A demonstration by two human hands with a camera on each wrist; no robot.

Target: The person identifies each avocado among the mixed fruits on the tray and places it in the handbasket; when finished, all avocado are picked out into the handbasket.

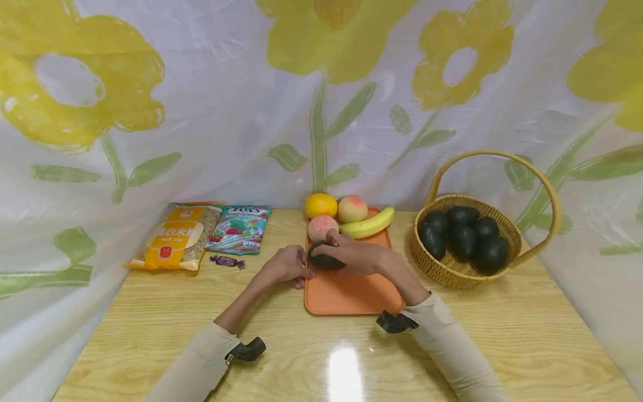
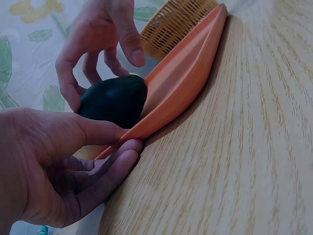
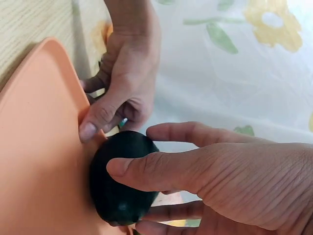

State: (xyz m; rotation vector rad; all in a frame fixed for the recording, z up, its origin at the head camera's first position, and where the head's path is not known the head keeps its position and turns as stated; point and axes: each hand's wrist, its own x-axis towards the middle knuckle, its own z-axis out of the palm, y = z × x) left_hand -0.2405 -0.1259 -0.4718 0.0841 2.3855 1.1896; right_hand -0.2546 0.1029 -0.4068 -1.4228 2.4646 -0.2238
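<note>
An orange tray (image 1: 349, 296) lies on the wooden table. My left hand (image 1: 288, 265) pinches its left rim, thumb on top and fingers beneath, as the left wrist view shows. A dark green avocado (image 1: 324, 260) rests inside the tray against that rim, close to the left thumb. Over the avocado reaches my right hand (image 1: 359, 255), with spread fingers about it; in the left wrist view a gap shows between its thumb and the avocado (image 2: 115, 103). Behind these, on the tray, sit a speckled peach (image 1: 321, 228), a second peach (image 1: 353, 209), an orange (image 1: 321, 205) and a banana (image 1: 369, 224).
To the right stands a wicker basket (image 1: 437, 273) with a tall handle, holding several avocados (image 1: 462, 240). At the left lie a yellow food bag (image 1: 176, 237), a green candy bag (image 1: 240, 229) and a purple wrapped candy (image 1: 228, 261). A flowered curtain (image 1: 221, 123) hangs behind the table.
</note>
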